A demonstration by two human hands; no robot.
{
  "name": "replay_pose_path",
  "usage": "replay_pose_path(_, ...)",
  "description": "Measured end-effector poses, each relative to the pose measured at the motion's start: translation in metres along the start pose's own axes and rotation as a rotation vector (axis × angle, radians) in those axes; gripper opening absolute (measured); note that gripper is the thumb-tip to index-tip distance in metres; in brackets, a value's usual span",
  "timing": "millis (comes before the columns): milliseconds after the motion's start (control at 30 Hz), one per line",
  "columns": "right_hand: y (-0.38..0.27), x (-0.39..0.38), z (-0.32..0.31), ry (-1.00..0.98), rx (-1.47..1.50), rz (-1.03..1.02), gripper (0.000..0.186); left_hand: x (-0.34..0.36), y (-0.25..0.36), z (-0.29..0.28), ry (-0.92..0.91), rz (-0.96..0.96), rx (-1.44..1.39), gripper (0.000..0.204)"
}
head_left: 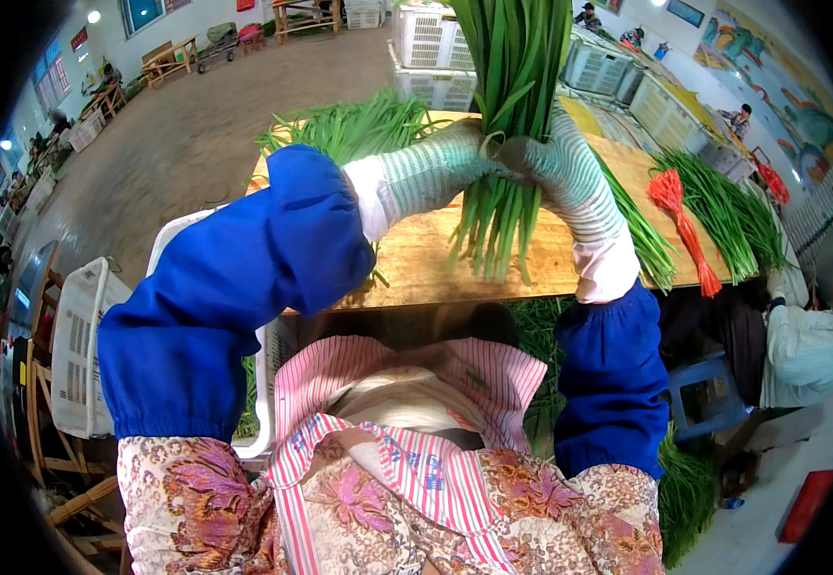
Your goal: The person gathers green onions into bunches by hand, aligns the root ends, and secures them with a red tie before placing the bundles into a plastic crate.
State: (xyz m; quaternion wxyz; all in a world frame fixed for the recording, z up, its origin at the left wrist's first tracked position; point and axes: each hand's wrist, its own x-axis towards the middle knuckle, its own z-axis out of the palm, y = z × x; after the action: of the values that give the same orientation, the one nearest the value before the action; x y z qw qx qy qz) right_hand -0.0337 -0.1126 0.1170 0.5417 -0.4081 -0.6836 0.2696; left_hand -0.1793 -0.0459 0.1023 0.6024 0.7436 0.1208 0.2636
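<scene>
Both my hands, in striped green-and-white gloves, close round a thick bunch of garlic chives [515,67] held upright above the wooden table [407,259]. My left hand [450,163] grips it from the left side, and my right hand [555,168] from the right, with the thumbs near each other at the front. A pale band [491,146] shows between the thumbs; I cannot make out its kind. The long green leaves rise past the top of the view, and the cut ends hang below my hands over the tabletop.
Loose chives [359,127] lie at the table's far left. On the right are more chives [709,206] and a bundle of red ties [671,216]. A co-worker [805,350] sits at the right. White crates [436,53] are stacked beyond the table; another crate [81,345] stands left.
</scene>
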Motion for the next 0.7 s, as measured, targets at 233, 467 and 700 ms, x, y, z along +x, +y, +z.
replay_pose_path(233,-0.009,-0.021,-0.006,0.171,-0.185,0.011,0.043,0.006,0.017,0.026,-0.072,-0.149,0.175,0.043)
replay_pose_path(467,-0.001,-0.035,-0.037,0.484,0.306,0.038,0.025,0.040,0.028,0.075,-0.104,-0.250,0.491,0.054)
replay_pose_path(700,-0.015,-0.075,-0.127,0.873,0.340,0.052,0.011,0.023,-0.027,0.133,-0.175,-0.078,0.325,0.022)
